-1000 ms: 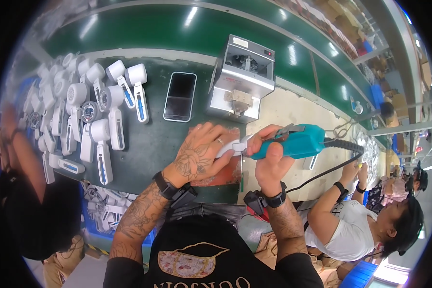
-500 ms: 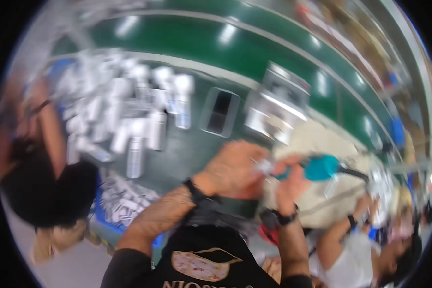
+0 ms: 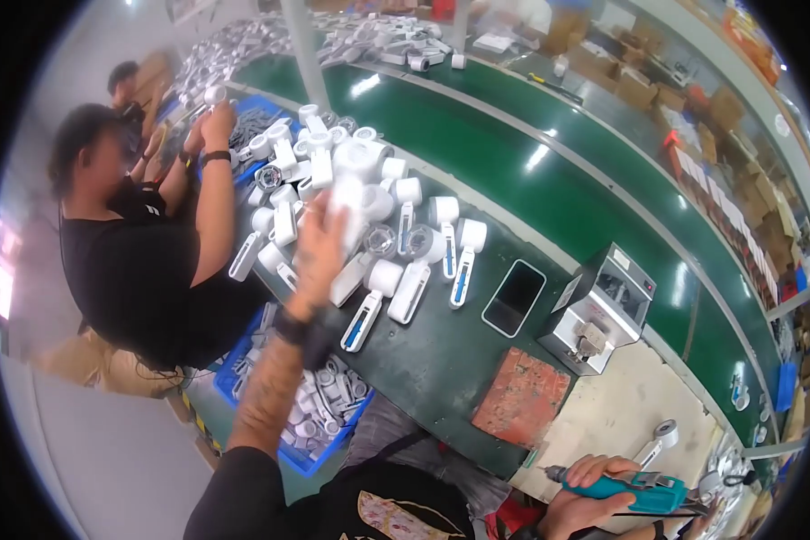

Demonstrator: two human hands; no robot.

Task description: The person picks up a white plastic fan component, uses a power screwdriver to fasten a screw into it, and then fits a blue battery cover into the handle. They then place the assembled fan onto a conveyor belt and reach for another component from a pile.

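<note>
My left hand (image 3: 318,252) is over the pile of white devices at the left of the table, its fingers closed round a white round-headed device (image 3: 351,202) smeared by motion. Around it lie several similar white devices (image 3: 412,292), some with an open handle showing a blue strip inside. At the lower right, my right hand (image 3: 580,508) grips a teal electric screwdriver (image 3: 661,493), its bit pointing left over a beige board (image 3: 643,396). One white device (image 3: 664,435) rests on that board, beyond the screwdriver.
A phone-like slab (image 3: 514,298), a worn red block (image 3: 520,396) and a metal box-shaped machine (image 3: 594,315) stand mid-table. A blue crate (image 3: 310,466) of white parts sits below the table edge. Beyond runs a green conveyor (image 3: 477,135). At left, a co-worker (image 3: 135,270) works close by.
My left hand has left the screwdriver's tip and moved left to the pile, closing on a white device. My right hand keeps the screwdriver, now lower right. The view has shifted.
</note>
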